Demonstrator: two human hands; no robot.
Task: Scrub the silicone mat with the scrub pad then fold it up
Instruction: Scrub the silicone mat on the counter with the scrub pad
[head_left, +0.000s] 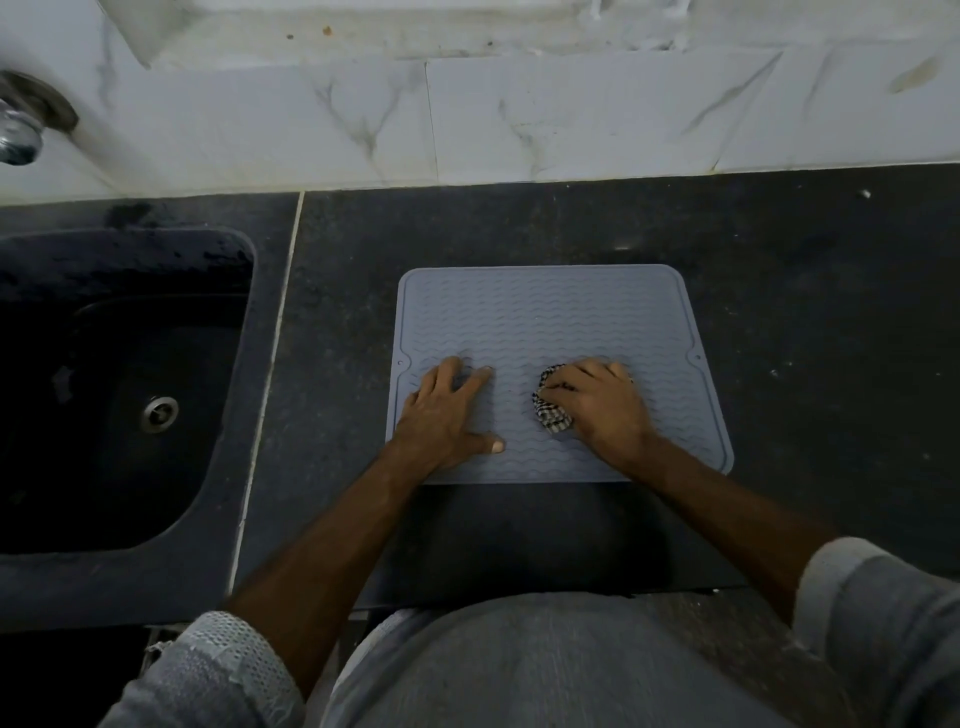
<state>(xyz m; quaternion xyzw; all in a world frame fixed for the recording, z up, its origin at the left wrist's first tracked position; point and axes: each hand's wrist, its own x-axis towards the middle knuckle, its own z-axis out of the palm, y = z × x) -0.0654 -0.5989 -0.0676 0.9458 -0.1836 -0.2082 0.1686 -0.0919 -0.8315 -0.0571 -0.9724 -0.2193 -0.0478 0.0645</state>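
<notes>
A grey silicone mat (545, 317) with wavy ridges lies flat on the dark countertop, in front of me. My left hand (447, 415) presses flat on the mat's near left part, fingers spread. My right hand (602, 405) grips a crumpled checked scrub pad (550, 410) and holds it down on the mat's near right part. Most of the pad is hidden under my fingers.
A dark sink (119, 384) with a metal drain (161, 413) is set into the counter on the left. A tap (21, 124) sticks out at the upper left. A white marble-tiled wall (519, 119) runs along the back of the dark countertop (810, 312).
</notes>
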